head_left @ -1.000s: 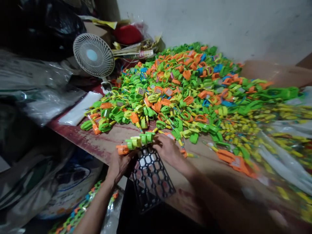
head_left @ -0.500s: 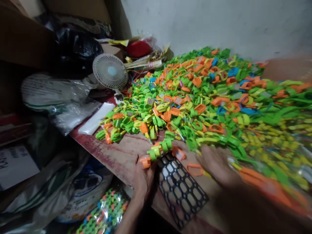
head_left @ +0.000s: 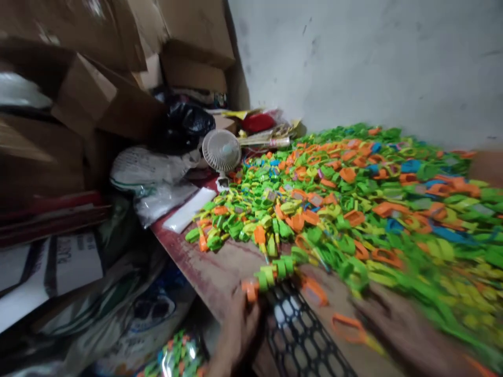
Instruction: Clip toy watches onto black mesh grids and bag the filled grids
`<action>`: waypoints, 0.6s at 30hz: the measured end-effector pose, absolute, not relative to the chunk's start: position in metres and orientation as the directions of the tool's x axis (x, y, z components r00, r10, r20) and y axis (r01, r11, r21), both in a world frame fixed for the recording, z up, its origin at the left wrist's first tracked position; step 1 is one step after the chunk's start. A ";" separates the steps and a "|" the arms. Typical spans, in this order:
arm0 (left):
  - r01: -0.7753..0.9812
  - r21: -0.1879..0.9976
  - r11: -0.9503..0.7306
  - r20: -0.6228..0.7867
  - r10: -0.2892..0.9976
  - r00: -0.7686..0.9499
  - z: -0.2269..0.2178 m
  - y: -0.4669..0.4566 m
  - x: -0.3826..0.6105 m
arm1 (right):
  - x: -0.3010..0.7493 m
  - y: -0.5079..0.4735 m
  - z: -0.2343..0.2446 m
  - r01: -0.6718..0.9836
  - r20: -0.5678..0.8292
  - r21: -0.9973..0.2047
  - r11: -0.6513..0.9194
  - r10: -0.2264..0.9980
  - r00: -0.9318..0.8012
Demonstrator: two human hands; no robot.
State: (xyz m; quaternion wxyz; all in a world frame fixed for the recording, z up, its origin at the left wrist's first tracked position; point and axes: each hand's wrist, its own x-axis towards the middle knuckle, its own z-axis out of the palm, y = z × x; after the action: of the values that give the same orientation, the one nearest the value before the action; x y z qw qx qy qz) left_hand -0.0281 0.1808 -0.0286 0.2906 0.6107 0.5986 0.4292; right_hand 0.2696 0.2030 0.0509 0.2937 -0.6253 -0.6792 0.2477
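Note:
A black plastic grid frame [head_left: 302, 340] lies on the worn wooden table [head_left: 220, 272] in front of me, with a row of green, yellow and orange plastic pieces [head_left: 275, 272] along its top edge. My left hand [head_left: 239, 330] grips the frame's left top corner beside an orange piece [head_left: 250, 289]. My right hand [head_left: 396, 324] is smeared by motion and lies low on the table at the edge of the big heap of coloured plastic pieces [head_left: 353, 199]; its fingers are unclear. A loose orange loop piece [head_left: 348, 327] lies just left of it.
A small white desk fan [head_left: 222, 152] stands at the heap's far left. Cardboard boxes [head_left: 102, 99], plastic sacks [head_left: 149, 167] and a black bag [head_left: 183, 125] crowd the left side. A white packet [head_left: 188, 209] lies near the table's edge. A white wall [head_left: 373, 63] closes the back.
The view has swung up and to the left, bringing more boxes into sight. My right hand moved from the frame's top edge rightward to the heap; my left hand stays on the frame.

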 end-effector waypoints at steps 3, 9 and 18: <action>0.527 0.824 -0.208 0.245 0.970 -0.001 -0.019 0.172 -0.038 | 0.212 0.188 0.036 0.468 0.021 -0.880 0.087 0.989 -0.144; 0.583 0.772 -0.253 0.236 0.966 0.107 -0.024 0.174 -0.047 | 0.144 0.173 -0.015 0.374 -0.032 -0.927 0.015 0.992 -0.119; 0.646 0.690 -0.328 0.371 0.926 0.073 -0.031 0.174 -0.041 | 0.127 0.176 -0.014 0.488 0.196 -0.845 0.218 0.976 -0.096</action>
State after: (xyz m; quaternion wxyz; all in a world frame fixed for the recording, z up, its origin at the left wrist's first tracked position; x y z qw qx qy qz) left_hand -0.0408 0.1744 -0.0313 0.1761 0.7111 0.5525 0.3977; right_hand 0.1273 0.1756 -0.0136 0.3953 -0.5440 -0.6728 0.3086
